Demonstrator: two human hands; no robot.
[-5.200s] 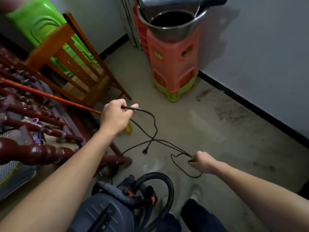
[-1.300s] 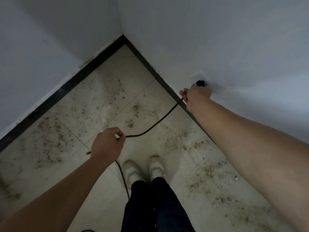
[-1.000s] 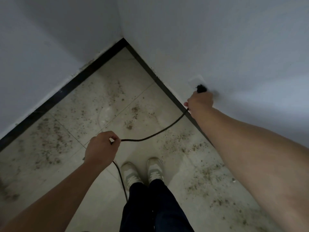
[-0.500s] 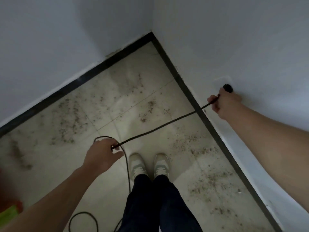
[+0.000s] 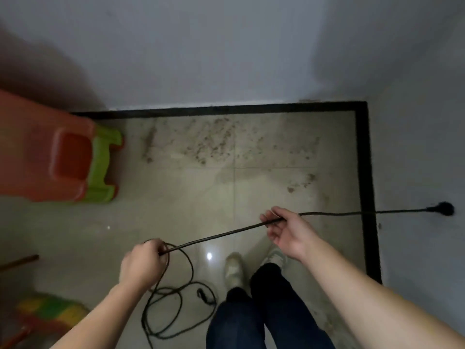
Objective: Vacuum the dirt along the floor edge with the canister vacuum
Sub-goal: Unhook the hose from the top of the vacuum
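Note:
The black power cord [image 5: 221,234] runs taut from my left hand [image 5: 143,261] through my right hand [image 5: 286,231] to its plug [image 5: 444,209], which sits in the right wall. My left hand is closed on the cord. The fingers of my right hand are loosely curled around it, palm up. Slack cord [image 5: 173,306] lies in loops on the floor by my feet. Brown dirt [image 5: 211,142] is scattered along the black skirting [image 5: 214,109] at the far wall and near the right wall. The canister vacuum is out of view.
A red plastic stool stacked on a green one [image 5: 63,157] stands at the left against the far wall. A green and yellow object [image 5: 47,311] lies at the lower left. My shoes [image 5: 234,269] stand on the beige tiles near the right skirting [image 5: 364,185].
My right hand has left the plug, which stays in the wall, and slid back along the cord towards my left hand. My view has swung left, so the stools show again.

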